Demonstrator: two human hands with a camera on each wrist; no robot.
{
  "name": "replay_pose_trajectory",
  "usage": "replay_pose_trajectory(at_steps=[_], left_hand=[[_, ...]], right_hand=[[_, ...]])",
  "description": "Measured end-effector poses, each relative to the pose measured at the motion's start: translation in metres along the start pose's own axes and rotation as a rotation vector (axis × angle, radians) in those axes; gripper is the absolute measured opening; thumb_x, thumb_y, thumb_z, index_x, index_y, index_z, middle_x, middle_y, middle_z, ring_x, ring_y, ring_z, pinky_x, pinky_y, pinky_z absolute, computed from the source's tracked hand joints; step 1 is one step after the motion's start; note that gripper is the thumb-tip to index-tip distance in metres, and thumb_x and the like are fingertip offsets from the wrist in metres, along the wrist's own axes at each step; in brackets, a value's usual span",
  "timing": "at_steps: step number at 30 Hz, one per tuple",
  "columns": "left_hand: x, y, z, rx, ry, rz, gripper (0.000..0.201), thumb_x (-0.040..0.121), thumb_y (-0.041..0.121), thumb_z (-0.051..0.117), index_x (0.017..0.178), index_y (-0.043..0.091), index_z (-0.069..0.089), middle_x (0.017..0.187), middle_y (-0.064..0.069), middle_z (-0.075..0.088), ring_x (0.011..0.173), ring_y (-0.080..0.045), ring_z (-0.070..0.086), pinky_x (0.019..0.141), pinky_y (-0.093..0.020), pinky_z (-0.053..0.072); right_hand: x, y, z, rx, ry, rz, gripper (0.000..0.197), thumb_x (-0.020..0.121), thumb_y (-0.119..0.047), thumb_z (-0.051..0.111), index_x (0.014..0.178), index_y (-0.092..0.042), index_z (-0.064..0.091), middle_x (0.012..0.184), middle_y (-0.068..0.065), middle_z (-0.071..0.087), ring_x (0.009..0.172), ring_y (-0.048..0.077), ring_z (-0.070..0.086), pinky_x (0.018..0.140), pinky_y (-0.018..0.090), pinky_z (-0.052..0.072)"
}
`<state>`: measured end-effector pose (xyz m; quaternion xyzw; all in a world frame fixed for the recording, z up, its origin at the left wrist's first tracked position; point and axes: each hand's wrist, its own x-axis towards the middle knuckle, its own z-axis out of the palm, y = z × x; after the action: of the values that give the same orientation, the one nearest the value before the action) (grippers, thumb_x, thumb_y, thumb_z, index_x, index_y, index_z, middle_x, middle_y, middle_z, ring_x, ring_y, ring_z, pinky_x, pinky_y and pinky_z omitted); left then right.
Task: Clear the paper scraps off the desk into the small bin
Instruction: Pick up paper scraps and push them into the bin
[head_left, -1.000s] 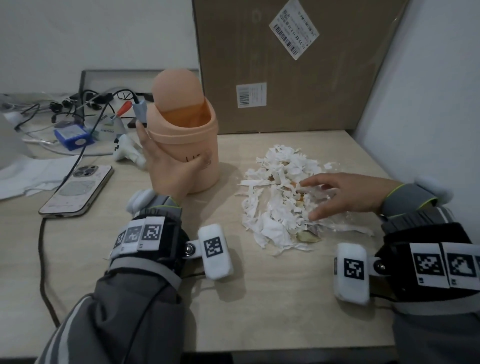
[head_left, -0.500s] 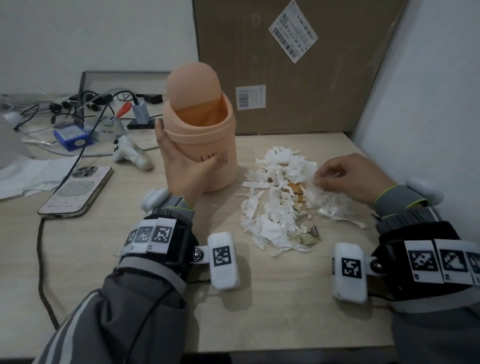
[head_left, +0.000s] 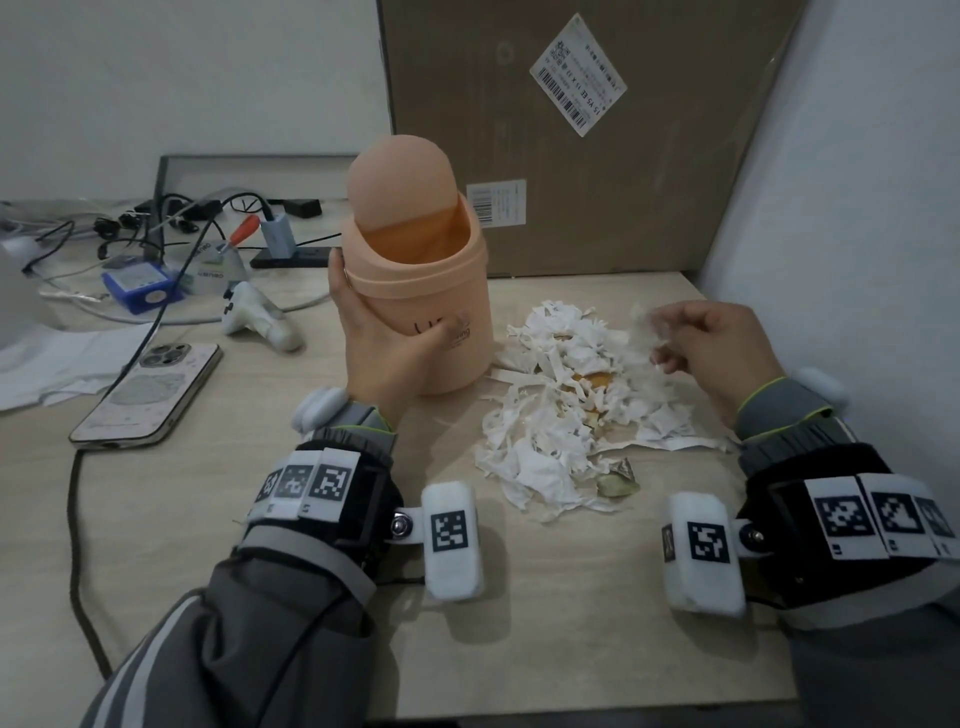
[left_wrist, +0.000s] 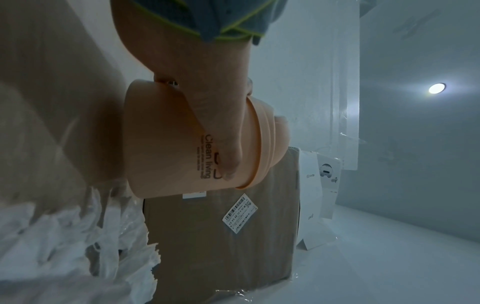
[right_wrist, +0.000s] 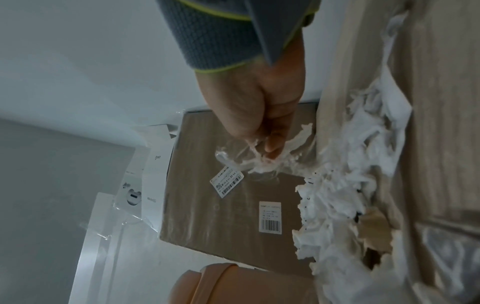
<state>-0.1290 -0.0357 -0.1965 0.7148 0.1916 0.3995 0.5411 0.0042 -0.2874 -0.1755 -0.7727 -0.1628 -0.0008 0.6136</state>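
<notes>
A small peach bin (head_left: 421, 291) (left_wrist: 168, 148) with its swing lid tipped open stands on the desk, left of a heap of white paper scraps (head_left: 561, 410) (right_wrist: 350, 195). My left hand (head_left: 387, 343) (left_wrist: 223, 127) grips the bin's side, thumb across its printed front. My right hand (head_left: 696, 343) (right_wrist: 262, 127) hovers above the heap's right edge. Its fingertips pinch a thin, crumpled clear-and-white scrap (head_left: 647, 325) (right_wrist: 249, 158), lifted off the pile.
A large cardboard box (head_left: 571, 130) stands against the wall behind the heap; a white wall closes the right side. To the left lie a phone (head_left: 148, 395), a white controller (head_left: 254, 322), cables, a blue box (head_left: 140, 286) and white cloth (head_left: 47, 364).
My right hand went from lying flat on the heap to pinching a scrap and lifting it up and right. My left hand slid the bin right, closer to the heap.
</notes>
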Motion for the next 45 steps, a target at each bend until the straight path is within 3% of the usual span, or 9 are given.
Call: replay_pose_trajectory(at_steps=[5, 8, 12, 16, 23, 30, 36, 40, 45], left_hand=[[0.0, 0.0, 0.002, 0.001, -0.015, 0.007, 0.145, 0.049, 0.058, 0.085, 0.16, 0.033, -0.005, 0.164, 0.001, 0.03, 0.149, -0.02, 0.037, 0.122, -0.053, 0.036], [-0.001, 0.0, 0.002, 0.003, -0.019, 0.007, 0.145, 0.049, 0.058, 0.085, 0.16, 0.034, -0.005, 0.164, 0.001, 0.03, 0.148, -0.021, 0.038, 0.122, -0.053, 0.036], [-0.002, 0.0, 0.003, 0.009, -0.036, 0.017, 0.144, 0.05, 0.057, 0.085, 0.16, 0.035, -0.005, 0.164, 0.002, 0.03, 0.148, -0.02, 0.038, 0.122, -0.053, 0.036], [-0.004, 0.0, 0.005, 0.016, -0.056, 0.017, 0.144, 0.049, 0.056, 0.085, 0.16, 0.034, -0.004, 0.164, 0.002, 0.03, 0.148, -0.02, 0.038, 0.122, -0.052, 0.037], [-0.004, -0.002, 0.006, 0.028, -0.06, 0.02, 0.142, 0.049, 0.054, 0.086, 0.159, 0.038, -0.002, 0.164, 0.001, 0.029, 0.149, -0.02, 0.037, 0.122, -0.053, 0.036], [0.0, -0.007, 0.008, 0.042, -0.075, 0.035, 0.142, 0.049, 0.052, 0.086, 0.159, 0.04, -0.003, 0.165, 0.001, 0.026, 0.15, -0.021, 0.035, 0.123, -0.053, 0.035], [0.001, -0.01, 0.01, 0.058, -0.09, 0.054, 0.139, 0.05, 0.049, 0.087, 0.156, 0.046, -0.003, 0.166, 0.002, 0.026, 0.151, -0.021, 0.035, 0.122, -0.053, 0.035], [0.001, -0.012, 0.013, 0.063, -0.098, 0.069, 0.137, 0.05, 0.049, 0.086, 0.153, 0.046, -0.005, 0.165, -0.001, 0.029, 0.149, -0.022, 0.037, 0.121, -0.054, 0.037], [0.002, -0.013, 0.015, 0.038, -0.097, 0.083, 0.138, 0.051, 0.05, 0.086, 0.156, 0.044, -0.003, 0.164, -0.002, 0.031, 0.148, -0.021, 0.039, 0.12, -0.052, 0.039]], right_hand=[[0.001, -0.002, 0.005, 0.353, 0.02, 0.271, 0.023, 0.09, 0.007, 0.039, 0.081, 0.004, 0.06, 0.078, 0.014, 0.062, 0.054, 0.01, 0.061, 0.046, 0.014, 0.049], [0.001, -0.004, 0.005, 0.623, -0.05, 0.357, 0.021, 0.084, 0.007, 0.035, 0.077, 0.005, 0.054, 0.074, 0.012, 0.066, 0.071, 0.02, 0.061, 0.058, 0.02, 0.057], [0.0, -0.001, 0.008, 0.461, -0.194, 0.325, 0.028, 0.085, 0.019, 0.038, 0.1, 0.008, 0.06, 0.098, 0.016, 0.063, 0.089, 0.02, 0.063, 0.084, 0.022, 0.055], [-0.004, -0.005, 0.007, 0.429, -0.153, 0.232, 0.023, 0.087, 0.015, 0.047, 0.091, -0.002, 0.063, 0.089, 0.007, 0.068, 0.072, 0.007, 0.07, 0.063, 0.011, 0.054], [-0.007, -0.032, 0.011, 0.69, -0.052, 0.136, 0.022, 0.088, 0.013, 0.047, 0.081, -0.004, 0.059, 0.068, 0.004, 0.073, 0.074, 0.018, 0.073, 0.07, 0.02, 0.059], [0.002, -0.085, 0.036, 0.906, -0.169, -0.021, 0.017, 0.086, 0.014, 0.049, 0.088, 0.0, 0.059, 0.091, 0.015, 0.071, 0.08, 0.022, 0.072, 0.067, 0.021, 0.059], [-0.002, -0.106, 0.079, 0.721, -0.277, -0.143, 0.019, 0.081, 0.014, 0.057, 0.086, -0.004, 0.059, 0.087, 0.008, 0.068, 0.078, 0.019, 0.07, 0.069, 0.023, 0.057], [-0.001, -0.097, 0.096, 0.414, -0.197, -0.241, 0.025, 0.072, 0.005, 0.071, 0.078, -0.015, 0.057, 0.084, 0.004, 0.067, 0.084, 0.023, 0.068, 0.08, 0.044, 0.057], [0.001, -0.093, 0.103, 0.045, -0.179, -0.448, 0.022, 0.071, -0.006, 0.074, 0.07, -0.024, 0.061, 0.079, 0.002, 0.069, 0.077, 0.017, 0.066, 0.073, 0.032, 0.055]])
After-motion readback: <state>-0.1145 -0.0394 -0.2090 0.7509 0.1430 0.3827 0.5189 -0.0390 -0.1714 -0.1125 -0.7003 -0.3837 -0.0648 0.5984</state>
